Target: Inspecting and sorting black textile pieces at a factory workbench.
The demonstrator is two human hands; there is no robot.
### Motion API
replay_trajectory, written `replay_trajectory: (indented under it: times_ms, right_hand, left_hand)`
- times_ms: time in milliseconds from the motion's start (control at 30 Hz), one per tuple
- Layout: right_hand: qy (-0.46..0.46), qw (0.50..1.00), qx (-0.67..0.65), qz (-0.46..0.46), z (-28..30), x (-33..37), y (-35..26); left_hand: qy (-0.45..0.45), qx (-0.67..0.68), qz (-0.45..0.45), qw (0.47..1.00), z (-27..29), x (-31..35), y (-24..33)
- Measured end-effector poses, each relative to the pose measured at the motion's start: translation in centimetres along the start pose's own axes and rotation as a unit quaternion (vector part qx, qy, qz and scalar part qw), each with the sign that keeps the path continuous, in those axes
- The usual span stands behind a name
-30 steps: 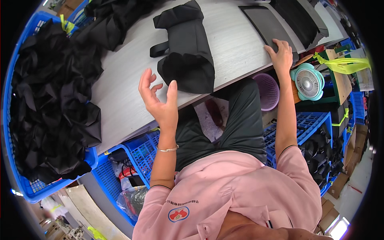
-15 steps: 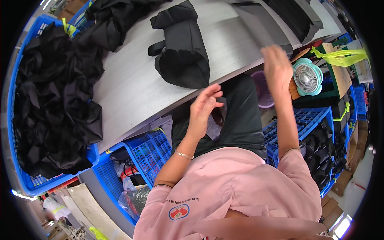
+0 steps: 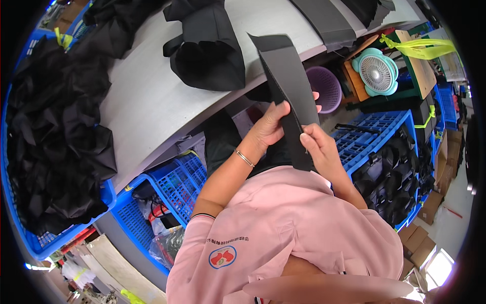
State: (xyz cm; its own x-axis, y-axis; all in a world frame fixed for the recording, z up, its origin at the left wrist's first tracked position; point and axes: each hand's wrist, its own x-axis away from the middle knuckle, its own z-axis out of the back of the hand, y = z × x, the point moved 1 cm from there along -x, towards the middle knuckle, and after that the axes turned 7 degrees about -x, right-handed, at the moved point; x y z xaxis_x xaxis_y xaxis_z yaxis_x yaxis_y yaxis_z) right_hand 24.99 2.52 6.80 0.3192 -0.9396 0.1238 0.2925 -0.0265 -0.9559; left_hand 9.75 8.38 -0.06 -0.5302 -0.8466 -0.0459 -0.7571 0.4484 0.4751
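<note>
A long black panel (image 3: pixel 289 66), stiff-looking and bent lengthwise, is held up over my lap. My left hand (image 3: pixel 272 124) grips it from the left, thumb along the near side, and fingertips show past its right edge. Lower down, my right hand (image 3: pixel 321 149) pinches the panel's right edge near its bottom end. On the table beyond lies a black fabric bag piece (image 3: pixel 207 55) with a small loop at its left side and its wide mouth toward me.
The grey table (image 3: pixel 142 111) runs across the front. Black fabric (image 3: pixel 55 137) heaps over a blue basket (image 3: pixel 43 248) at left. More black panels (image 3: pixel 329 25) lie at the far right. A purple bin (image 3: pixel 324 88), a teal fan (image 3: pixel 375 72) and a blue crate (image 3: pixel 372 134) stand right.
My right hand has come back from the stack at the far right, and a black panel is now in both hands. The view has shifted somewhat.
</note>
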Motion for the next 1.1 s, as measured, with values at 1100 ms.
replay_trajectory:
  times_ms: [1100]
  right_hand:
    - [-0.039,0.996,0.001,0.079,-3.0,-7.1,-2.9]
  left_hand:
    - [0.340,-0.780,-0.321,0.416,0.9,3.9,12.7]
